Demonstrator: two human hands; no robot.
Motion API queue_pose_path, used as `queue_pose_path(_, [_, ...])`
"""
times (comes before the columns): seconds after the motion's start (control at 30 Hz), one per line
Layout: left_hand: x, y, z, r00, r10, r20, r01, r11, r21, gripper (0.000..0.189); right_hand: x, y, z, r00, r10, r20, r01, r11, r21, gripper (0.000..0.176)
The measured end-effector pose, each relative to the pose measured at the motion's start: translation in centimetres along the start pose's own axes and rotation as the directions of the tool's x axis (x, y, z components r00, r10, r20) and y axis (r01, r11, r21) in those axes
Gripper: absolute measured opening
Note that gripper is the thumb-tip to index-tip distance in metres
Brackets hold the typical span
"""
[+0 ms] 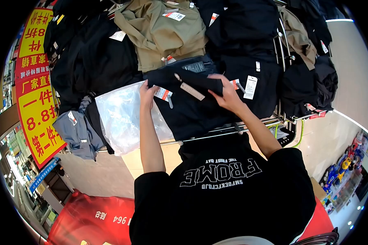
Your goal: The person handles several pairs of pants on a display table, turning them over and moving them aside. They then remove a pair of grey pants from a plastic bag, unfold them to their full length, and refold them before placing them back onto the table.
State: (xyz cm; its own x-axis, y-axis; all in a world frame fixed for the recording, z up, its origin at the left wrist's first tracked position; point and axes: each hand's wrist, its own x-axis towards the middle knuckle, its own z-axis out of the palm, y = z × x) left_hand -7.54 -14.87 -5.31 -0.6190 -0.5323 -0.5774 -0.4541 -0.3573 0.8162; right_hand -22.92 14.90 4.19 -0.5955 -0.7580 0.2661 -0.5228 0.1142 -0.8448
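Observation:
My left hand [147, 94] and my right hand [226, 94] grip the two ends of the waist of a pair of black trousers [184, 118], stretching it between them. The fingers of both hands are closed on the cloth. A beige hang tag [192, 91] dangles from the middle of the waist. Close by my left hand is an orange and white tag [162, 93] with a clear plastic strip below it. Left of the trousers a clear plastic bag [120, 114] lies over the rack's edge, partly behind my left forearm.
Khaki trousers [167, 36] and dark garments [98, 57] with tags cover the metal rack [229, 132]. Grey folded clothing [79, 132] sits at the left end. A yellow and red sign [37, 90] stands at the left. Colourful toys [343, 165] fill a shelf at the right.

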Motion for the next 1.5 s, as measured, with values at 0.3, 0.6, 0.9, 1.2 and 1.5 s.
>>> queue_pose_path(0.3, [-11.6, 1.8, -1.5, 0.93, 0.359, -0.071, -0.336, 0.759, -0.558, 0.015, -2.4, -13.1, -2.5, 0.89, -0.424, 0.168, 0.357, 0.877, 0.32, 0.025])
queue_pose_path(0.6, [-17.9, 7.0, -3.5, 0.824, 0.565, -0.033, -0.445, 0.611, -0.654, 0.035, -2.7, -19.2, -7.2, 0.899, -0.427, 0.095, 0.312, 0.778, 0.545, 0.034])
queue_pose_path(0.9, [-17.9, 8.1, 4.5, 0.885, 0.324, 0.335, -0.147, 0.876, -0.46, 0.053, -6.2, -19.9, -11.4, 0.842, -0.496, -0.211, 0.539, 0.776, 0.327, 0.032])
queue_pose_path(1.2, [-19.1, 8.9, 16.7, 0.926, 0.366, 0.097, -0.293, 0.854, -0.429, 0.031, -10.8, -15.4, -24.1, 0.952, 0.233, -0.198, -0.145, 0.914, 0.38, 0.026])
queue_pose_path(1.5, [-9.2, -2.4, 30.5, 0.838, 0.414, -0.355, -0.004, 0.655, 0.755, 0.073, -11.9, 13.4, -22.3, 0.846, 0.11, -0.522, -0.374, 0.82, -0.433, 0.073])
